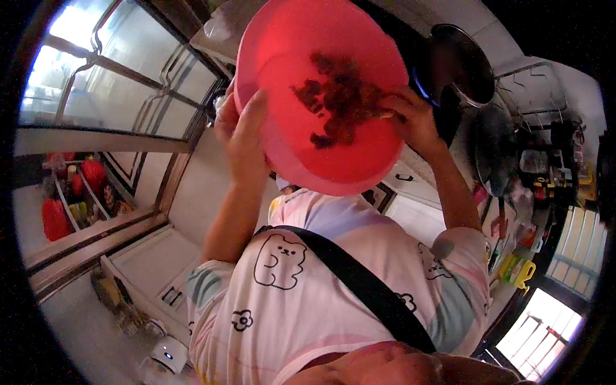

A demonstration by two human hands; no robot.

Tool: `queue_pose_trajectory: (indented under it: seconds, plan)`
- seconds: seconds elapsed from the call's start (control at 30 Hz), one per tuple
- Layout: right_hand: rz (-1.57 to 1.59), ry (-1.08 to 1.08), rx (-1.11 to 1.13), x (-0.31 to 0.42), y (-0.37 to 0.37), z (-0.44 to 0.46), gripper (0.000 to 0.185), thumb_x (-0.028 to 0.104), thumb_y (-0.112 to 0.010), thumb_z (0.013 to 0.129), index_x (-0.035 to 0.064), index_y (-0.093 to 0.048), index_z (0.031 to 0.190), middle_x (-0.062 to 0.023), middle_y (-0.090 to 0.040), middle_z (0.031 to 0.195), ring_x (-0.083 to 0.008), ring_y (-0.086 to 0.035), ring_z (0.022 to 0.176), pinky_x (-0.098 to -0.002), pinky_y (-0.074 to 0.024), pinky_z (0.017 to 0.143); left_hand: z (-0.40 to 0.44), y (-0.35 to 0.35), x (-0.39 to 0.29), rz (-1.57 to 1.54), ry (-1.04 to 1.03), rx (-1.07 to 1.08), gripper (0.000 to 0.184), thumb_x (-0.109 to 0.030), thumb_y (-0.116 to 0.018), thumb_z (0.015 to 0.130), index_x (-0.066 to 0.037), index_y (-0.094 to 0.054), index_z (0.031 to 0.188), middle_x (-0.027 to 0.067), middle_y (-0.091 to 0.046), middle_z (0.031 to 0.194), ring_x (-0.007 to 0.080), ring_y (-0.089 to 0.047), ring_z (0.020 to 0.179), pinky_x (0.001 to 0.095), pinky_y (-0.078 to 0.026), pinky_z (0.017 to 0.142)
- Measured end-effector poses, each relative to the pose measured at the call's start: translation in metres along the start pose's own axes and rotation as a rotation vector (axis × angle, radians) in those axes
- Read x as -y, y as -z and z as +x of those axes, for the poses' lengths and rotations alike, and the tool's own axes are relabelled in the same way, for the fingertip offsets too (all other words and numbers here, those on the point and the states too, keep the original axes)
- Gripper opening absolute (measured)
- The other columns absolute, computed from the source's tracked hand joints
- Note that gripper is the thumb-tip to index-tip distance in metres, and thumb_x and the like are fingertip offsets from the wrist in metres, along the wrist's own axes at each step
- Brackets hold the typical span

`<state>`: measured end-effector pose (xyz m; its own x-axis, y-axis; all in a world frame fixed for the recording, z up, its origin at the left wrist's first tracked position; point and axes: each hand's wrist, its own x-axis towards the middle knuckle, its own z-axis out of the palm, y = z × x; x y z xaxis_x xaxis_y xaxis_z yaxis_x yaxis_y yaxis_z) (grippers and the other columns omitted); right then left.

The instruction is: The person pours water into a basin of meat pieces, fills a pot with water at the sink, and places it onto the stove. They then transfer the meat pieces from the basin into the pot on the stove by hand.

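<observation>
A large red plastic basin (pixel 289 167) is tilted up in front of my chest. My left hand (pixel 245 125) grips its left rim, thumb on the inside and fingers behind the wall. Inside lies a loose clump of dark, wet-looking pieces (pixel 337 90), too dim and blurred to name exactly. At the basin's right side, my right hand (pixel 414 119) reaches in over the edge. Its fingers are curled at the right end of the clump and seem closed on some of the dark pieces; the fingertips are partly hidden in shadow.
A dark wok (pixel 462 64) stands on the stove beyond the basin, right of it. Farther right are a metal rack (pixel 532 90), a hanging dark pan (pixel 493 147) and a yellow bottle (pixel 516 271). Glass-door cabinets (pixel 138 58) line the left; an open drawer (pixel 147 263) is below.
</observation>
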<state>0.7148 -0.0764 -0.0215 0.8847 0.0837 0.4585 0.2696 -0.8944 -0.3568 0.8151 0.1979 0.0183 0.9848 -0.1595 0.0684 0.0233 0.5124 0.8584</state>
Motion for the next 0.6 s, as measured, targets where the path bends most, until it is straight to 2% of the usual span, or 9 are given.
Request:
queue_pose_trajectory:
  seconds: [0.13,0.2,0.3,0.33,0.37,0.47,0.53,0.57,0.6]
  plan:
    - [0.09,-0.119,-0.085,0.001,0.036,0.003,0.028,-0.011,-0.063,0.067,0.0058,-0.061,0.089,-0.0071,-0.061,0.093,-0.0144,-0.061,0.074,-0.0265,-0.0496,0.058,-0.003,-0.007,-0.006,-0.047,0.053,-0.021,0.026,-0.013,-0.058,0.084,0.001,-0.057,0.107,0.0077,-0.062,0.099,0.0162,-0.06,0.086,0.0268,-0.048,0.075]
    - [0.261,-0.292,-0.206,-0.001,0.059,0.009,0.021,-0.005,-0.064,0.071,0.0049,-0.06,0.089,-0.0037,-0.061,0.087,-0.0104,-0.059,0.071,-0.0223,-0.0473,0.057,-0.003,-0.008,-0.008,-0.061,0.078,0.017,0.028,-0.014,-0.057,0.085,0.001,-0.057,0.108,0.0088,-0.062,0.099,0.0179,-0.06,0.087,0.0287,-0.048,0.076]
    - [0.197,-0.512,-0.321,-0.036,0.104,0.01,0.015,0.009,-0.063,0.079,0.0054,-0.059,0.094,0.0004,-0.059,0.069,-0.0065,-0.054,0.057,-0.0202,-0.042,0.05,-0.002,-0.003,-0.005,-0.06,0.068,0.024,0.029,-0.015,-0.056,0.085,0.002,-0.057,0.108,0.0099,-0.061,0.1,0.0192,-0.06,0.089,0.0307,-0.048,0.077]
    - [0.167,-0.524,-0.444,-0.045,0.115,0.016,0.019,0.012,-0.065,0.078,0.0065,-0.059,0.095,-0.0003,-0.058,0.065,-0.0075,-0.053,0.051,-0.0214,-0.04,0.045,-0.002,-0.003,-0.006,-0.066,0.071,0.037,0.029,-0.015,-0.056,0.085,0.002,-0.057,0.108,0.0099,-0.061,0.1,0.0192,-0.06,0.089,0.0307,-0.048,0.077]
    - [0.157,-0.527,-0.451,-0.064,0.124,0.017,0.019,0.012,-0.065,0.078,0.0065,-0.059,0.095,-0.0003,-0.058,0.065,-0.0075,-0.053,0.051,-0.0214,-0.04,0.045,-0.002,-0.003,-0.006,-0.055,0.075,0.028,0.028,-0.014,-0.057,0.085,0.002,-0.057,0.109,0.0083,-0.061,0.101,0.016,-0.059,0.088,0.0283,-0.047,0.077]
    - [-0.019,-0.689,-0.321,-0.131,0.146,0.009,0.026,0.018,-0.068,0.077,0.0065,-0.06,0.099,-0.0037,-0.059,0.066,-0.0099,-0.056,0.052,-0.0233,-0.0427,0.046,-0.003,-0.012,-0.01,-0.052,0.083,0.03,0.027,-0.013,-0.057,0.085,0.002,-0.057,0.108,0.0069,-0.061,0.101,0.013,-0.058,0.087,0.0258,-0.046,0.077]
    - [-0.108,-0.938,-0.056,-0.171,0.136,0.004,0.03,0.024,-0.067,0.076,0.0085,-0.061,0.101,-0.0078,-0.063,0.072,-0.0162,-0.062,0.061,-0.0276,-0.0477,0.056,-0.005,-0.013,-0.012,-0.047,0.083,0.024,0.026,-0.012,-0.057,0.086,0.002,-0.057,0.107,0.0071,-0.061,0.1,0.0132,-0.058,0.087,0.0258,-0.046,0.077]
    - [-0.096,-0.939,-0.042,-0.197,0.128,0.0,0.03,0.024,-0.067,0.076,0.0085,-0.061,0.101,-0.0078,-0.063,0.072,-0.0162,-0.062,0.061,-0.0276,-0.0477,0.056,-0.006,-0.013,-0.011,-0.057,0.087,0.005,0.026,-0.012,-0.057,0.085,0.002,-0.057,0.107,0.0073,-0.061,0.1,0.0135,-0.058,0.086,0.0261,-0.046,0.077]
    - [-0.289,-0.834,-0.041,-0.226,0.12,-0.007,0.029,0.026,-0.066,0.078,0.0096,-0.062,0.101,-0.0089,-0.065,0.076,-0.0188,-0.063,0.067,-0.0299,-0.0484,0.061,-0.007,-0.011,-0.011,-0.067,0.09,-0.014,0.026,-0.012,-0.057,0.085,0.002,-0.057,0.106,0.0074,-0.061,0.099,0.0138,-0.058,0.086,0.0264,-0.046,0.076]
